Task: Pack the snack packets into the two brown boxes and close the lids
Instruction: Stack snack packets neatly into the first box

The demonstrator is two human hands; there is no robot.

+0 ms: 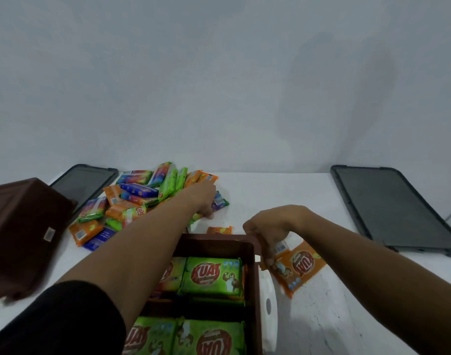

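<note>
orange foil snack packet (298, 265) hangs pinched by my right hand (268, 231), long axis diagonal to the open brown plastic box (252, 278) just left of the fingers. my left hand (202, 198) rests on the far packet pile (140, 198), grip unclear.

R hand (268, 231) pinching orange pkt (300, 265), L hand (204, 198) on pile (134, 198)

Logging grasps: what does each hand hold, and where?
Right hand pinches the orange packet at its barcode end. Left hand reaches the pile; hold unclear.
</note>
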